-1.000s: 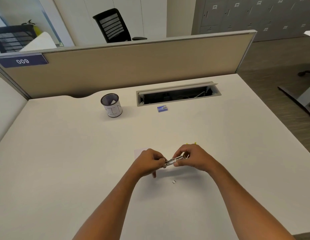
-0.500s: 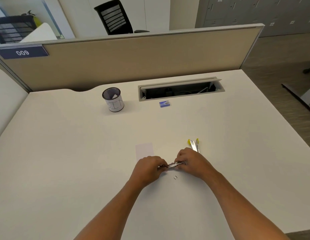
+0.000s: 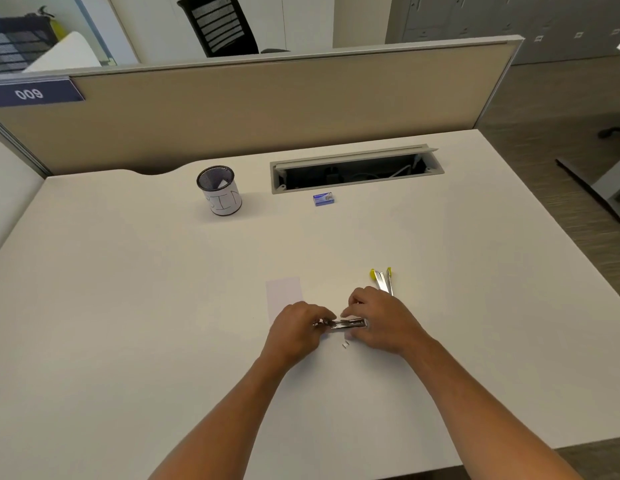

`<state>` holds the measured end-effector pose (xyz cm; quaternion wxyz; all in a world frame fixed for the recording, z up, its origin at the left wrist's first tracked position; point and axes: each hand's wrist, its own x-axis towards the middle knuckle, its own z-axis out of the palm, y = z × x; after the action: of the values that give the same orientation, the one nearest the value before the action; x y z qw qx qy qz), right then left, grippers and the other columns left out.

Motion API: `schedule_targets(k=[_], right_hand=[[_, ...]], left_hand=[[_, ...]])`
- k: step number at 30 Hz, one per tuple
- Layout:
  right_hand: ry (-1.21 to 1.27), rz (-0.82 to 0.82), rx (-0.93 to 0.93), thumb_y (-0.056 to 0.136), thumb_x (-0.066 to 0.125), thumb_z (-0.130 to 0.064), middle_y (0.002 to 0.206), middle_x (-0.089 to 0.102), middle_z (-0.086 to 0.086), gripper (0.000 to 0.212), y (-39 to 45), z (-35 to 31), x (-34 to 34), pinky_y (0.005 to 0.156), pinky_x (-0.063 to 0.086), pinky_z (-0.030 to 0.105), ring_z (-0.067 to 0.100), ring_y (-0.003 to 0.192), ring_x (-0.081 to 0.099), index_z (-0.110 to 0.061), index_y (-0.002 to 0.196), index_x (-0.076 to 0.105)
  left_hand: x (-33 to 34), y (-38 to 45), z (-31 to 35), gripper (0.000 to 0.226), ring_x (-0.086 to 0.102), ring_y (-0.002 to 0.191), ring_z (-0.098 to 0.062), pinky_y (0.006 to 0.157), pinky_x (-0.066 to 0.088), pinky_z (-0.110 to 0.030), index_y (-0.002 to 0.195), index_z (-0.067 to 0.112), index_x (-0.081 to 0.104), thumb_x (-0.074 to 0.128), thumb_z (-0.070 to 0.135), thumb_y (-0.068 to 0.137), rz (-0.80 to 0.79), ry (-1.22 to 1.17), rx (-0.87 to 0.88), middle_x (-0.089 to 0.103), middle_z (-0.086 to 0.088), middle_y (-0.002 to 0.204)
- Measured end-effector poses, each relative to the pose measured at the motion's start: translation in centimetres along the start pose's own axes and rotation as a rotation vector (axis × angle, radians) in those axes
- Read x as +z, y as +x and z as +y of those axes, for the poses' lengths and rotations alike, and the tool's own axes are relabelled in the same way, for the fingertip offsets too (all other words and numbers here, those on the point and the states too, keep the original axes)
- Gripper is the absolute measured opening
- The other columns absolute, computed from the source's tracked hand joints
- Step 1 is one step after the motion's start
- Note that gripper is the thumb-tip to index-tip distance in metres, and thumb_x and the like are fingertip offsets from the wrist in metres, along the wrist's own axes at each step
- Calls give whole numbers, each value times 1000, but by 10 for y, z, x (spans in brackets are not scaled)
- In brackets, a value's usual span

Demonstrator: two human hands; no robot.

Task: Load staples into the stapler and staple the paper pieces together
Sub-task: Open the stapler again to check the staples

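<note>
Both hands pinch a shiny metal strip (image 3: pixel 346 323), apparently a strip of staples, just above the desk. My left hand (image 3: pixel 298 329) grips its left end and my right hand (image 3: pixel 381 320) its right end. The stapler (image 3: pixel 383 280), silver with yellow tips, lies opened out on the desk right behind my right hand, which hides its near end. A pale sheet of paper (image 3: pixel 284 294) lies flat beyond my left hand. A tiny white staple fragment (image 3: pixel 345 345) rests on the desk below the strip.
A small blue staple box (image 3: pixel 323 199) sits near the open cable tray (image 3: pixel 357 169) at the back. A mesh pen cup (image 3: pixel 220 190) stands back left. A beige partition (image 3: pixel 267 102) borders the white desk (image 3: pixel 128 306); the desk's right edge drops to floor.
Both hands have dropped lower and nearer the desk with the strip still between them. The stapler and more of the paper now show beyond them.
</note>
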<state>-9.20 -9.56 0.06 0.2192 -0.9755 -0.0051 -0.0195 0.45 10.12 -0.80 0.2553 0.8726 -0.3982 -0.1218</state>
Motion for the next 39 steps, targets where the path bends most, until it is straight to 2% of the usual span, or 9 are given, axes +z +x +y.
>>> schedule_targets(k=[3, 6, 11, 18, 22, 27, 32, 34, 39], right_hand=[[52, -36, -44, 79, 79, -30, 85, 64, -9, 11, -6, -4, -2, 62, 44, 30, 13, 79, 61, -22, 86, 78], [27, -166, -18, 85, 73, -35, 85, 66, -7, 15, -7, -6, -2, 69, 50, 33, 13, 82, 63, -24, 91, 80], [-47, -235, -45, 88, 66, -36, 86, 68, -4, 19, -3, -10, 1, 66, 45, 30, 16, 83, 63, -26, 94, 81], [-20, -243, -93, 92, 64, -26, 87, 70, 1, 18, 2, -13, 6, 64, 31, 25, 21, 81, 64, -16, 87, 78], [118, -172, -75, 84, 67, -16, 83, 72, 0, 11, 11, -19, -2, 64, 43, 25, 17, 75, 65, -13, 86, 78], [448, -43, 13, 81, 78, -16, 75, 73, -10, 6, 50, -38, -24, 65, 56, 28, 10, 67, 67, -19, 78, 73], [568, 116, 65, 78, 77, -9, 67, 70, -8, 15, 124, -60, -37, 65, 56, 30, 9, 63, 66, -19, 70, 69], [536, 174, 89, 77, 76, -11, 67, 70, -6, 12, 158, -69, -41, 62, 55, 27, 8, 63, 65, -18, 70, 68], [301, 172, 0, 82, 74, -10, 77, 72, 2, 4, 249, -96, -49, 71, 59, 42, 19, 72, 65, -9, 78, 73]], left_hand=[[-1, 2, 1, 22, 65, 92, -15, 81, 52, -33, 105, 29, 77, 70, 17, 87, 0, 9, 14, 77, 12, 101], [-1, 2, 1, 25, 66, 96, -15, 84, 52, -35, 109, 28, 76, 70, 18, 87, -5, 14, 21, 76, 11, 104], [-1, 0, 3, 31, 66, 99, -18, 85, 50, -35, 113, 26, 74, 78, 26, 82, 2, 33, 89, 73, 9, 111], [0, -8, 8, 38, 63, 106, -19, 87, 50, -35, 119, 22, 70, 74, 35, 84, 55, 67, 205, 70, 7, 118], [-7, -14, 10, 44, 60, 110, -13, 91, 47, -27, 123, 23, 65, 61, 33, 81, 116, -8, 225, 68, 10, 119], [-31, -5, 3, 50, 58, 115, -9, 97, 43, -24, 128, 23, 62, 54, 19, 79, 295, -112, 160, 68, 10, 123], [-67, 27, -21, 55, 57, 120, -13, 102, 33, -14, 134, 15, 63, 52, 7, 81, 464, -100, 9, 68, 2, 131], [-85, 43, -35, 58, 56, 124, -16, 102, 34, -20, 138, 16, 61, 50, 8, 81, 497, -82, -71, 65, -1, 136], [-133, 87, -80, 68, 49, 136, -29, 109, 40, -41, 146, 9, 49, 48, 9, 78, 475, 55, -243, 51, -10, 151]])
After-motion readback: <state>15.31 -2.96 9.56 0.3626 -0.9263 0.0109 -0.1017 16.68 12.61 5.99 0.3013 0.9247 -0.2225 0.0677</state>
